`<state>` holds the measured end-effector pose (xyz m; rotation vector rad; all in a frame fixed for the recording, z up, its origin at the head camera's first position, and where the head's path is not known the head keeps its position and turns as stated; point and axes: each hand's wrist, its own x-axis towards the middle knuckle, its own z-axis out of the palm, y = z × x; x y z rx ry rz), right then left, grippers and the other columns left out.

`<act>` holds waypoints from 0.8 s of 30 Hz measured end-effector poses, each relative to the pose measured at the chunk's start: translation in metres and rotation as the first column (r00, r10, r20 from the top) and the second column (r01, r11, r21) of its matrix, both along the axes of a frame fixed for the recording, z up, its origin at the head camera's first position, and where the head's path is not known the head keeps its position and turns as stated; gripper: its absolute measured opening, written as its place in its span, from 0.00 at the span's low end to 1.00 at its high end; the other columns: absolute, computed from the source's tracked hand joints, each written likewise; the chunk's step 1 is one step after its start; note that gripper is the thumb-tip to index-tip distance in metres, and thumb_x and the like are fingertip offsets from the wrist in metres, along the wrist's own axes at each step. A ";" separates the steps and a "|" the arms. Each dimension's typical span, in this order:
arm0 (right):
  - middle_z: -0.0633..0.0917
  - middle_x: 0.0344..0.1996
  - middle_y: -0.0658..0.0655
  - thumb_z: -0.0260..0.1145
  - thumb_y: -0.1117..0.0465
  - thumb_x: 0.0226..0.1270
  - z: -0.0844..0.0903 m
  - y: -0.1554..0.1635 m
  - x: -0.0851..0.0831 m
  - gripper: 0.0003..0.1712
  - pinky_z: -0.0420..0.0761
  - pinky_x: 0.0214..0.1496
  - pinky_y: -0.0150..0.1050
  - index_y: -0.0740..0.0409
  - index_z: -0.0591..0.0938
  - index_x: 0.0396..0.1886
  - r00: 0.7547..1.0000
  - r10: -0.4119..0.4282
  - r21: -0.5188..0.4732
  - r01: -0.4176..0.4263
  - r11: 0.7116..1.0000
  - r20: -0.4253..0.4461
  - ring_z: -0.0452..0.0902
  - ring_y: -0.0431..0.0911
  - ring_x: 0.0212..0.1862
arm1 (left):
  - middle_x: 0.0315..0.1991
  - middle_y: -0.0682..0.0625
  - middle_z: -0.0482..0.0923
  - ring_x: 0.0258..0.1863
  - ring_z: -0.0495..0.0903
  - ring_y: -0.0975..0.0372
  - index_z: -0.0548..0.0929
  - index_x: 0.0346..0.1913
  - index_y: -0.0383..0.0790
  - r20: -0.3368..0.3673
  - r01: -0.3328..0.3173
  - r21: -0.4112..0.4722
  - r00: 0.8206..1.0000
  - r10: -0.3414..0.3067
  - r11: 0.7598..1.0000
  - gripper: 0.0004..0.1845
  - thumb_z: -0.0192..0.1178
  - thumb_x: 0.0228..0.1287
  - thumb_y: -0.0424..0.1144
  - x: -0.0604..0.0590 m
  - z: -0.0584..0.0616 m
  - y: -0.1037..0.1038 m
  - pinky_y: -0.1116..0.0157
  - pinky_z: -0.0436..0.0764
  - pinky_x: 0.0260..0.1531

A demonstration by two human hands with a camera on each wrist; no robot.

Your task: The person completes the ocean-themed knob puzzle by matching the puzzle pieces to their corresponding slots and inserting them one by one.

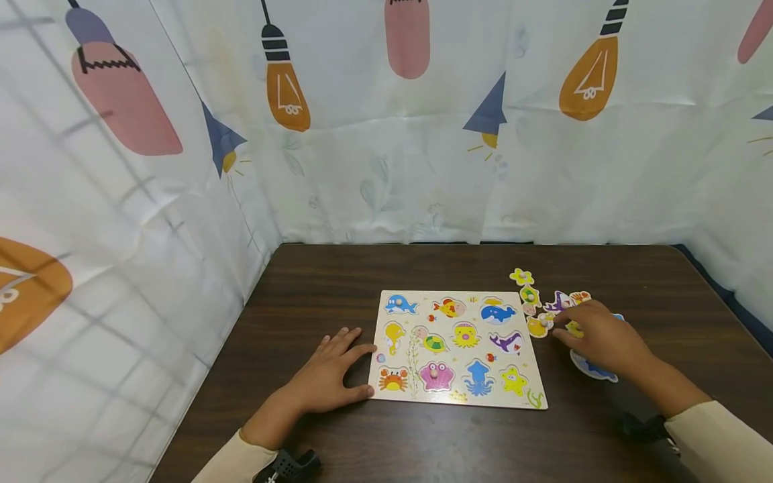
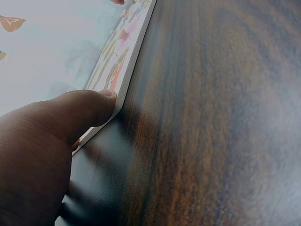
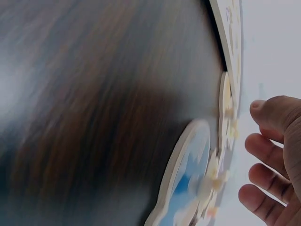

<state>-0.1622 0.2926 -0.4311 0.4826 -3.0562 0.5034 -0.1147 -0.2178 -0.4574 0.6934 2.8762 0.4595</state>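
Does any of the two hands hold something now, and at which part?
Nothing is gripped. The left hand rests flat on the table, its thumb against the puzzle board edge. The right hand hovers over loose puzzle pieces, fingers relaxed.

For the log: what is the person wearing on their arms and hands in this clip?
Both hands are bare: no gloves, and no rings that show. The left hand and right hand each come out of a long cream sleeve, left and right. A black device sits at each wrist, left and right; their details are too dark to make out.
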 end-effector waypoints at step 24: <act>0.85 0.45 0.63 0.72 0.53 0.67 -0.004 0.058 0.022 0.15 0.81 0.36 0.56 0.58 0.88 0.46 0.998 -0.039 -0.001 0.040 0.999 0.040 0.74 0.66 0.53 | 0.80 0.43 0.55 0.80 0.49 0.46 0.70 0.74 0.59 0.011 -0.001 0.003 1.000 0.001 1.000 0.40 0.62 0.62 0.70 0.001 0.002 0.000 0.40 0.47 0.75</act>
